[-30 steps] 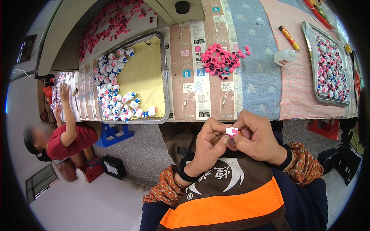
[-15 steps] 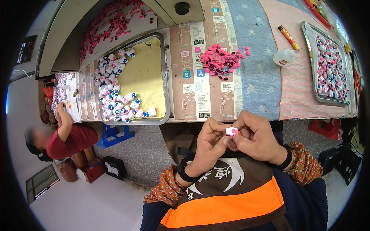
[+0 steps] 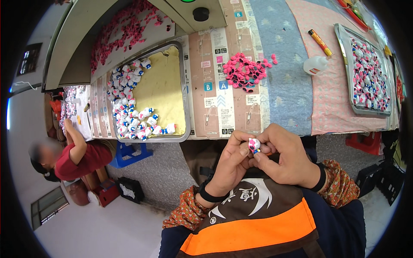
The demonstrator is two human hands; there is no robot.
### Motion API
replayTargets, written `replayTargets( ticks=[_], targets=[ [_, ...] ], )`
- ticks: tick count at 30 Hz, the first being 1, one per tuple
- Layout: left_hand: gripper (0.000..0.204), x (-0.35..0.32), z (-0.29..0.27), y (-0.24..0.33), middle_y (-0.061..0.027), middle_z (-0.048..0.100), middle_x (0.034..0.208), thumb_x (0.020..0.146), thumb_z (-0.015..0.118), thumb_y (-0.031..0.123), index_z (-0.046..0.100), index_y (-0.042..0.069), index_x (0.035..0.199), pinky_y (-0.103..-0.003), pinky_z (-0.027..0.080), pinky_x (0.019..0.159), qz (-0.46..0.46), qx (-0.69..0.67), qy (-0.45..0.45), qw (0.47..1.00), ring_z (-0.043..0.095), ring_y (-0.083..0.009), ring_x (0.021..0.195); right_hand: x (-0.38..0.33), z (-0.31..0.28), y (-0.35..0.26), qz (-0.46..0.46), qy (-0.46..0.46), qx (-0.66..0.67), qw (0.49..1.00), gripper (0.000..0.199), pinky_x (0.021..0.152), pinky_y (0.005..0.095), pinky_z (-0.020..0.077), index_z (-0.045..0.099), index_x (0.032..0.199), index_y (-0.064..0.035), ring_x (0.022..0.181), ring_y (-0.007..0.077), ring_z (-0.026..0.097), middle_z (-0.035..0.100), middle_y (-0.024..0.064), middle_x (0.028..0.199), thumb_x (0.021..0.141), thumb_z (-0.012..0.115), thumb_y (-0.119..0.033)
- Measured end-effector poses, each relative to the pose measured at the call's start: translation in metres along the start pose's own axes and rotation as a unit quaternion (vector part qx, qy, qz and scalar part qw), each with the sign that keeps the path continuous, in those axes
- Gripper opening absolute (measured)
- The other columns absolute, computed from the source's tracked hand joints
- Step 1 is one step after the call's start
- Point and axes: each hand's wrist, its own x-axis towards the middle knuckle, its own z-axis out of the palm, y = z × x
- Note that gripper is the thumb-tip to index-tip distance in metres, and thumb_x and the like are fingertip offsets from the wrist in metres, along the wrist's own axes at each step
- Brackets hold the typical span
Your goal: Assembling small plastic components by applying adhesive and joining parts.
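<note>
Just off the table's near edge, my left hand [image 3: 232, 161] and my right hand [image 3: 287, 157] hold a small white toy figurine [image 3: 254, 145] between thumbs and fingertips. Pink shows on its head, with blue and yellow lower down. Both hands are closed on it, and the fingers behind it are partly hidden. Something small and orange shows by the right fingers, too little of it to name. Past the hands, small pink pieces [image 3: 243, 71], some with dark oval faces, lie in a loose pile on the table.
At left, a metal tray [image 3: 186, 86] holds many white figurines [image 3: 129, 122] beside an open-fronted machine [image 3: 71, 43] with more pink pieces inside. At right are a white bottle [image 3: 315, 65], an orange-yellow tube [image 3: 320, 42] and another filled tray [image 3: 344, 47]. A person [image 3: 81, 155] sits far left.
The figurine has been turned in my fingers: a plain white and pink side showed before, now its head with the pink part does. Both hands stay in nearly the same place.
</note>
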Motion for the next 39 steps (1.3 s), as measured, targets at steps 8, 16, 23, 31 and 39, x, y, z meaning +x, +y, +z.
replayTargets(
  ticks=[8, 16, 23, 31, 39],
  targets=[
    [0.025, 0.000, 0.005, 0.001, -0.0142, 0.064, 0.114, 0.102, 0.050, 0.018, 0.045, 0.009, 0.125, -0.036, 0.052, 0.096, -0.006, -0.019, 0.006, 1.000, 0.063, -0.0222, 0.110, 0.000, -0.004, -0.002, -0.015, 0.002, -0.023, 1.000, 0.022, 0.057, 0.0345, 0.0453, 0.055, 0.091, -0.0037, 0.062, 0.0235, 0.056, 0.053, 0.0084, 0.075, 0.076, 0.071, -0.005],
    [0.026, -0.004, 0.009, -0.001, -0.0175, 0.062, 0.115, 0.100, 0.053, 0.008, 0.042, 0.005, 0.123, -0.034, 0.057, 0.087, 0.064, 0.102, 0.033, 0.992, 0.063, -0.0229, 0.110, -0.002, -0.004, 0.004, -0.001, -0.005, 0.024, 1.000, 0.021, 0.054, 0.0315, 0.0428, 0.057, 0.094, -0.0027, 0.060, 0.0172, 0.056, 0.053, 0.0072, 0.075, 0.078, 0.070, -0.005],
    [0.029, -0.009, 0.008, -0.006, -0.0145, 0.059, 0.116, 0.096, 0.052, -0.007, 0.043, 0.001, 0.122, -0.030, 0.057, 0.086, 0.152, 0.196, 0.034, 0.968, 0.063, -0.0174, 0.106, -0.001, -0.006, 0.011, 0.008, -0.040, 0.062, 0.997, 0.018, 0.054, 0.0275, 0.0389, 0.060, 0.095, -0.0033, 0.059, 0.0109, 0.047, 0.051, 0.0040, 0.075, 0.079, 0.068, -0.002],
    [0.027, -0.012, 0.006, -0.007, -0.0111, 0.058, 0.114, 0.092, 0.057, -0.008, 0.049, 0.000, 0.116, -0.030, 0.056, 0.090, 0.179, 0.214, 0.021, 0.960, 0.062, -0.0144, 0.104, -0.003, -0.009, 0.014, 0.020, -0.074, 0.085, 0.993, 0.015, 0.053, 0.0274, 0.0359, 0.065, 0.092, -0.0039, 0.058, 0.0096, 0.044, 0.050, 0.0017, 0.070, 0.077, 0.070, -0.003],
    [0.024, -0.011, 0.006, -0.007, -0.0115, 0.059, 0.111, 0.091, 0.058, -0.010, 0.051, -0.001, 0.112, -0.028, 0.056, 0.086, 0.133, 0.175, -0.023, 0.975, 0.063, -0.0139, 0.099, -0.008, -0.019, 0.014, 0.030, -0.111, 0.113, 0.987, 0.015, 0.052, 0.0255, 0.0346, 0.067, 0.091, -0.0044, 0.057, 0.0079, 0.042, 0.052, 0.0010, 0.068, 0.076, 0.071, -0.004]
  ],
)
